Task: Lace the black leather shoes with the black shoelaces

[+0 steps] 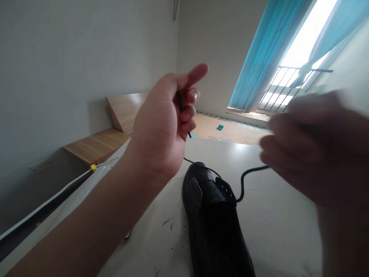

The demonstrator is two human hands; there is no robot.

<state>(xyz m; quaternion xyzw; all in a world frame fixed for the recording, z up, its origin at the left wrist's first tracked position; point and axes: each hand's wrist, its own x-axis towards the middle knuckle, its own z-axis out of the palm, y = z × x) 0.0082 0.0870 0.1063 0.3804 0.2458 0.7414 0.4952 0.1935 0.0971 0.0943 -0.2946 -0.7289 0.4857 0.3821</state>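
Observation:
A black leather shoe (213, 227) rests on the white table, toe pointing away from me, its lace flaps spread apart. A black shoelace (243, 181) runs through eyelets on the right flap. My left hand (170, 119) is raised above and left of the toe, fingers curled round one part of the lace, whose tip sticks out below. On the right, my right hand (311, 142) is blurred by motion and closed, with the lace's other stretch leading into it.
The scuffed white table (276, 223) lies under the shoe. Wooden boards (98, 146) and a white cable (57, 194) with a yellow tag are at the left. A small teal piece (220, 127) lies beyond the table, near a window with blue curtains (268, 54).

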